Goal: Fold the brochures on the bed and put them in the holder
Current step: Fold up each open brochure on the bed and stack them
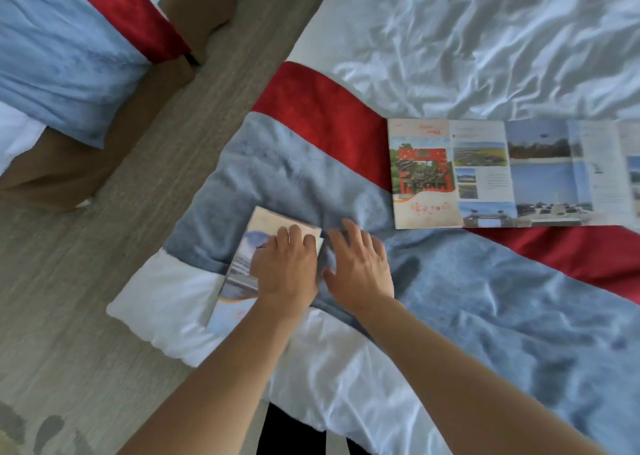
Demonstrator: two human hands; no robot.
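A folded brochure (pixel 242 267) lies near the bed's left corner, partly on the grey-blue runner and partly on the white sheet. My left hand (pixel 285 267) presses flat on its right half, fingers together. My right hand (pixel 358 264) rests just right of the brochure's edge on the runner, fingers spread, holding nothing. A second brochure (pixel 502 174) lies unfolded and flat farther right, across the red stripe, several photo panels showing; its right end runs out of frame. No holder is in view.
The bed (pixel 485 39) has a rumpled white sheet and a grey-blue runner (pixel 502 299) with a red stripe. A carpeted aisle (pixel 104 299) runs along the left. A second bed (pixel 62 49) with the same runner stands at upper left.
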